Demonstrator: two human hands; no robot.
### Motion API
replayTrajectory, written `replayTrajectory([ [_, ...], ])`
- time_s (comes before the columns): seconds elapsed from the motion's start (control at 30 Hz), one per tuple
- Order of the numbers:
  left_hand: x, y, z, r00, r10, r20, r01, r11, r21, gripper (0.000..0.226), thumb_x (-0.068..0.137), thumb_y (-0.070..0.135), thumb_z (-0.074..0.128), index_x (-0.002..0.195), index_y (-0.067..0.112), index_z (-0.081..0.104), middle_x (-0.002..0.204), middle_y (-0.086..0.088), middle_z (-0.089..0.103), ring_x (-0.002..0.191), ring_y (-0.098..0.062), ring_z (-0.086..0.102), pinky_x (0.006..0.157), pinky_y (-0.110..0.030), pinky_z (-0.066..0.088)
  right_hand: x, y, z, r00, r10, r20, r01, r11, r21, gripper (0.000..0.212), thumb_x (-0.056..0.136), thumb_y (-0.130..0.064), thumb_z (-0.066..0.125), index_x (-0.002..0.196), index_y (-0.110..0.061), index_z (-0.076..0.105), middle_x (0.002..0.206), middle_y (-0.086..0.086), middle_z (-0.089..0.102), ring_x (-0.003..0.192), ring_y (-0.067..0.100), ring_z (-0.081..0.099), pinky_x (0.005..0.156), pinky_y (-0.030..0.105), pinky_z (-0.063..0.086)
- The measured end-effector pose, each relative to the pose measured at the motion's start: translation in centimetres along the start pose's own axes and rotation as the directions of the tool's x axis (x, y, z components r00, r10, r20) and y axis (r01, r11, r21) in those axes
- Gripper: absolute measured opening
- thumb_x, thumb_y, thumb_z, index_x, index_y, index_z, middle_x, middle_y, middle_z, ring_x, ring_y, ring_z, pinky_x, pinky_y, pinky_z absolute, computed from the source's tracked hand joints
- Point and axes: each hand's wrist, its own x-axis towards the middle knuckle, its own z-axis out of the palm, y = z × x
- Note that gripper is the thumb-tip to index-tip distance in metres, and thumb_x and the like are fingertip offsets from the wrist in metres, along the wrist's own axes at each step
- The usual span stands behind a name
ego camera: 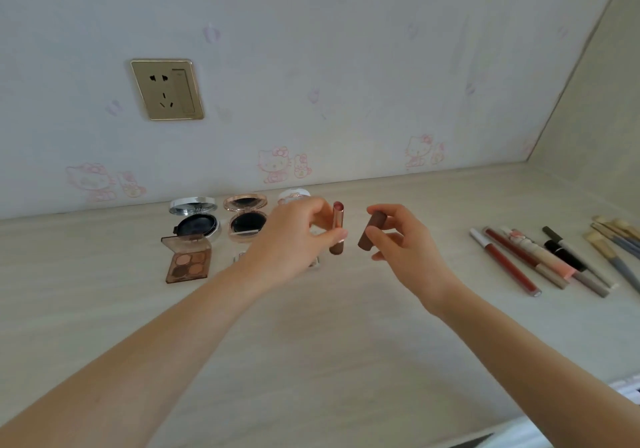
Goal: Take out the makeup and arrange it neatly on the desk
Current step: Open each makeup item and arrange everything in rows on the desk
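Left hand [298, 233]: raised over the desk [311, 343], uncapped lipstick [337, 227] pinched upright.
Right hand [398, 236]: at 3 o'clock, brown cap [372, 231] pinched, tilted.

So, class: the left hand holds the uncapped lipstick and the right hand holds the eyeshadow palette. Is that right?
Not quite: in the head view the right hand holds the brown cap; the left hand does hold the uncapped lipstick.
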Motion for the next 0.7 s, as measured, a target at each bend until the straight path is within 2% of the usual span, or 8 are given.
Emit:
replayTrajectory([
  [0.17, 6.2, 0.3, 0.0, 1.0, -0.019, 0.008, 0.018, 0.991, 0.129, 0.015, 0.081, 0.028, 0.072, 0.086, 0.022, 0.059, 0.088, 0.009, 0.068, 0.083, -0.004, 0.062, 0.063, -0.012, 0.038, 4.0, 0.8, -0.8, 0.997, 0.014, -0.07, -0.019, 0.997, -0.07, 0.027, 0.088, -0.015, 0.063, 0.112, -0.025, 0.054, 0.101, 0.001, 0.064, 0.086, 0.013, 0.067, 0.08, 0.041, 0.057],
  [0.27, 9.2, -0.4, 0.2, 0.999, -0.041, 0.025, 0.036, 0.983, 0.182, 0.015, 0.079, 0.025, 0.072, 0.086, 0.019, 0.06, 0.089, 0.001, 0.069, 0.084, -0.013, 0.063, 0.06, -0.016, 0.039, 6.4, 1.5, -1.1, 0.997, 0.008, -0.077, -0.017, 0.993, -0.119, 0.016, 0.086, -0.014, 0.062, 0.099, -0.022, 0.059, 0.092, -0.002, 0.069, 0.084, 0.008, 0.067, 0.08, 0.044, 0.057],
  [0.37, 11.1, -1.3, 0.9, 0.994, -0.092, 0.061, 0.076, 0.973, 0.218, 0.017, 0.076, 0.023, 0.073, 0.087, 0.016, 0.063, 0.088, -0.003, 0.07, 0.084, -0.016, 0.063, 0.057, -0.019, 0.037, 8.4, 2.0, -0.8, 0.999, 0.014, -0.047, -0.022, 0.984, -0.176, 0.013, 0.085, -0.012, 0.062, 0.095, -0.02, 0.06, 0.086, -0.003, 0.071, 0.078, 0.005, 0.067, 0.073, 0.032, 0.055],
  [0.43, 12.0, -1.9, 1.4, 0.989, -0.124, 0.08, 0.102, 0.968, 0.23, 0.02, 0.075, 0.023, 0.075, 0.088, 0.015, 0.063, 0.089, -0.003, 0.069, 0.082, -0.015, 0.061, 0.055, -0.021, 0.036, 9.5, 2.3, -0.4, 0.999, 0.016, -0.036, -0.024, 0.977, -0.212, 0.014, 0.085, -0.01, 0.061, 0.096, -0.018, 0.06, 0.087, -0.003, 0.071, 0.076, 0.003, 0.066, 0.063, 0.016, 0.048],
  [0.5, 12.7, -2.4, 1.7, 0.985, -0.143, 0.097, 0.117, 0.966, 0.23, 0.023, 0.073, 0.023, 0.077, 0.089, 0.015, 0.062, 0.09, -0.002, 0.067, 0.079, -0.015, 0.06, 0.053, -0.022, 0.035, 10.3, 2.7, 0.0, 1.0, 0.015, -0.025, -0.021, 0.972, -0.234, 0.016, 0.084, -0.007, 0.06, 0.096, -0.017, 0.059, 0.087, -0.002, 0.07, 0.074, 0.002, 0.066, 0.053, 0.006, 0.04],
  [0.57, 13.3, -2.7, 2.1, 0.981, -0.152, 0.118, 0.121, 0.964, 0.238, 0.027, 0.073, 0.024, 0.077, 0.093, 0.015, 0.061, 0.091, -0.002, 0.066, 0.082, -0.016, 0.06, 0.055, -0.024, 0.037, 11.0, 3.1, 0.3, 1.0, 0.021, -0.018, -0.025, 0.973, -0.231, 0.018, 0.083, -0.004, 0.06, 0.096, -0.017, 0.059, 0.085, -0.001, 0.07, 0.073, 0.003, 0.065, 0.049, 0.004, 0.038],
  [0.7, 14.3, -3.3, 2.8, 0.974, -0.151, 0.166, 0.101, 0.956, 0.274, 0.027, 0.075, 0.024, 0.076, 0.093, 0.014, 0.059, 0.09, -0.004, 0.066, 0.089, -0.021, 0.062, 0.07, -0.031, 0.046, 11.9, 3.9, 0.9, 1.0, 0.023, -0.003, -0.022, 0.971, -0.237, 0.018, 0.081, -0.003, 0.06, 0.091, -0.017, 0.058, 0.082, -0.001, 0.069, 0.07, 0.003, 0.065, 0.049, 0.004, 0.037],
])
